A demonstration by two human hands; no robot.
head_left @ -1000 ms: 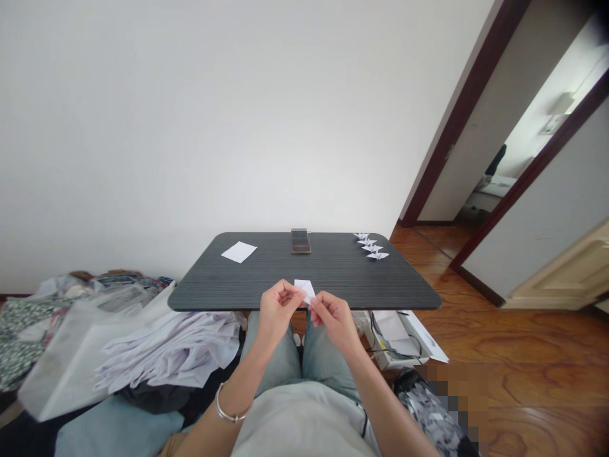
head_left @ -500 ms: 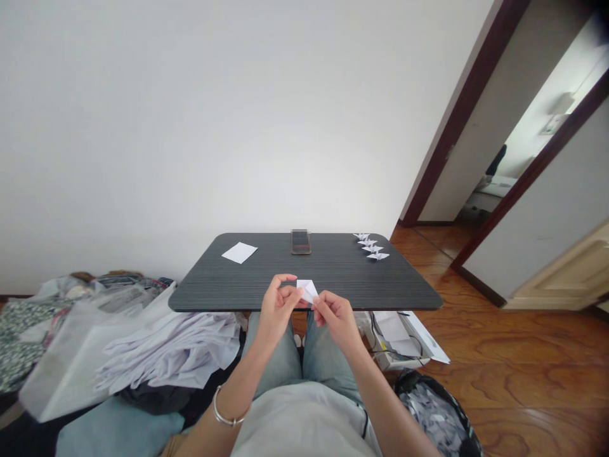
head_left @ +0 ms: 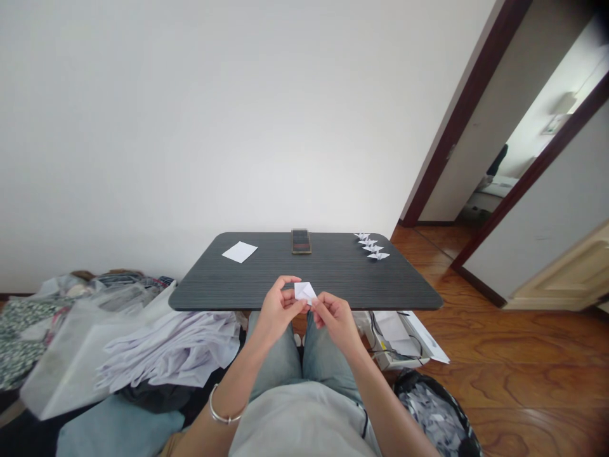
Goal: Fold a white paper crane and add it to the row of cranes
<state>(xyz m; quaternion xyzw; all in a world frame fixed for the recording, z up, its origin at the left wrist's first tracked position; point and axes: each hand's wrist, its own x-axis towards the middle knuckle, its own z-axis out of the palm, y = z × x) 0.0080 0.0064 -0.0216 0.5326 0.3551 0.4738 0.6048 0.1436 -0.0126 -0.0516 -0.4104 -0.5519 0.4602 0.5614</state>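
A small piece of folded white paper [head_left: 305,292] is pinched between my left hand [head_left: 280,310] and my right hand [head_left: 335,322], just above the near edge of a dark grey wood-grain table [head_left: 200,287]. Both hands hold it by the fingertips. Farther back on the table lie a flat white paper sheet [head_left: 240,252] and a small dark rectangular object [head_left: 301,242], perhaps a phone. A row of several white origami cranes [head_left: 372,247] stands at the back right corner.
A heap of white fabric and bags [head_left: 171,349] lies to the left of my legs. A box with papers and cables [head_left: 394,339] sits on the wooden floor [head_left: 523,368] at right. A patterned bag [head_left: 435,412] lies below it. A doorway stands at far right.
The paper in my fingers now shows a wider, flatter triangular shape than the narrow piece of a second ago. My left hand has risen slightly, and my hands stay close together.
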